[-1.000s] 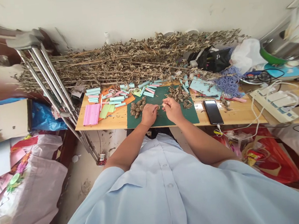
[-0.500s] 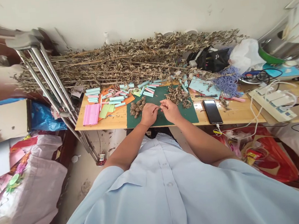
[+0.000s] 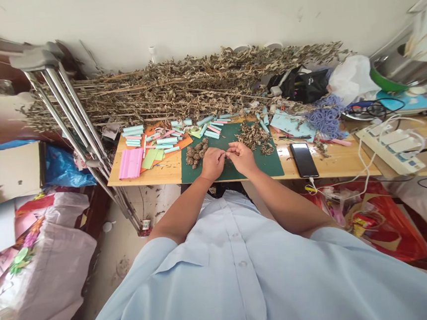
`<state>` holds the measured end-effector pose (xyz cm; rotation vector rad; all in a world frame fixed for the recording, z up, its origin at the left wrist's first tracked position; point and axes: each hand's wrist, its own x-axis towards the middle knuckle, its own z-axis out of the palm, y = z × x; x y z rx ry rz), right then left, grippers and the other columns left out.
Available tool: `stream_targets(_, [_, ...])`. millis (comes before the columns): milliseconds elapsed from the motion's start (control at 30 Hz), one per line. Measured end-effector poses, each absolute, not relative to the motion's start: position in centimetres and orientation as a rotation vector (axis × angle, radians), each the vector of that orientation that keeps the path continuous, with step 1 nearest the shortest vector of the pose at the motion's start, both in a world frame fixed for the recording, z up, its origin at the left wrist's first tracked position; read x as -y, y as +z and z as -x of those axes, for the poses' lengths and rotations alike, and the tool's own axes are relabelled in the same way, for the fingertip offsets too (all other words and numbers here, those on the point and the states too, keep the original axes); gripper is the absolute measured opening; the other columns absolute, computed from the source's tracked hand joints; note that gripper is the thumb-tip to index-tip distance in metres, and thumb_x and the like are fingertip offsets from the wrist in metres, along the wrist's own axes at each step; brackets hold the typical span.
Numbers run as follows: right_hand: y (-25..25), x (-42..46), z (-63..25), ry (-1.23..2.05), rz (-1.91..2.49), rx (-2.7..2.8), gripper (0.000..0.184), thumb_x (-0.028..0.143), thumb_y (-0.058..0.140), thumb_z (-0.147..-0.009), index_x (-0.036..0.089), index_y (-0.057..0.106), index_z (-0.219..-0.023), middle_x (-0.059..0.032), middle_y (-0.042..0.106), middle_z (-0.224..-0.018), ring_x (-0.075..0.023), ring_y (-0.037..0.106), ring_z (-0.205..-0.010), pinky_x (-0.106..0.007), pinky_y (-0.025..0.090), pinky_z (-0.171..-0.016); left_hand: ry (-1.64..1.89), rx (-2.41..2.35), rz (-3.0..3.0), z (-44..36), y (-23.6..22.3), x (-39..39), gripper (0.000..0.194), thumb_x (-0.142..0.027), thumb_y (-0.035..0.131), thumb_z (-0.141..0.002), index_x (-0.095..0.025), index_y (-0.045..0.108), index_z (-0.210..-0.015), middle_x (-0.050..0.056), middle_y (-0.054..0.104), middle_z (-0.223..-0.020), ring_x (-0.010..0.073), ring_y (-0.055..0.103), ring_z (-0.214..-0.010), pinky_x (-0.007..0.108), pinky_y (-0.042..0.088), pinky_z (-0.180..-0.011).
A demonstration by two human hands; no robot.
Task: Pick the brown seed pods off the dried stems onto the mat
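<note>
Over a green cutting mat my left hand and my right hand meet, fingertips pinched together. Whatever lies between the fingers is too small and hidden to name. Just left of my left hand is a cluster of rolled brown balls, seemingly of dried leaf. Loose dried leaves lie in a heap beyond and to the right of my right hand. Blue and pink paper rolls are spread along the mat's far left side, partly on orange paper.
Bundles of dried stalks line the wall behind. To the right are a charging phone, purple cord and a power strip with loose cables. Metal crutches lean at the table's left end, near folded pink paper.
My right hand's fingertips have shifted slightly left, closer against those of my left hand. The things on the table lie as before.
</note>
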<state>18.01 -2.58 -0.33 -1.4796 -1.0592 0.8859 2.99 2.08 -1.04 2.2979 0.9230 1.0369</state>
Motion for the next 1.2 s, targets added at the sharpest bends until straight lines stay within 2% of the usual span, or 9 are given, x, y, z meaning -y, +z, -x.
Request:
stream_targets(133, [-0.3,2.5,-17.8,0.867,1.466,1.104,0.04,0.028,0.061,-0.078,0.021,0.055,-0.117,-0.001,0.068,-0.084,-0.0182,0.067,-0.073,-0.036,0.057,-0.075,1.036,-0.947,-2.31,-3.0,-1.3,-2.1,0.022,-0.023,0.049,-0.099,-0.019,0.067,-0.087,0.008,0.068,-0.089,0.0229,0.058,-0.093,0.04,0.048,-0.089])
stream_targets(433, [-0.2,2.6,-18.6,0.712,1.537,1.421,0.049,0.023,0.057,-0.084,0.022,0.051,-0.132,-0.0016,0.067,-0.09,-0.0185,0.065,-0.078,-0.037,0.055,-0.078,1.035,-0.95,-2.327,-3.0,-1.1,-2.0,0.021,-0.021,0.049,-0.097,-0.02,0.065,-0.084,0.008,0.065,-0.086,0.0232,0.056,-0.09,0.04,0.048,-0.086])
stream_targets(933, [-0.3,2.4,-19.0,0.726,1.588,1.429,0.047,0.021,0.057,-0.082,0.022,0.055,-0.129,-0.0016,0.068,-0.088,-0.0185,0.066,-0.078,-0.037,0.057,-0.082,1.042,-0.949,-2.309,-3.0,-1.4,-2.1,0.02,-0.02,0.049,-0.096,-0.02,0.066,-0.085,0.008,0.066,-0.087,0.0234,0.057,-0.092,0.041,0.048,-0.087])
stream_targets(1200, [0.1,2.5,-19.1,0.86,1.547,1.263,0.041,0.028,0.058,-0.084,0.02,0.057,-0.125,-0.0046,0.071,-0.095,-0.0182,0.071,-0.078,-0.038,0.058,-0.081,1.042,-0.967,-2.297,-2.9,-1.1,-2.0,0.024,-0.025,0.047,-0.1,-0.02,0.066,-0.087,0.008,0.068,-0.088,0.0222,0.057,-0.092,0.039,0.048,-0.088])
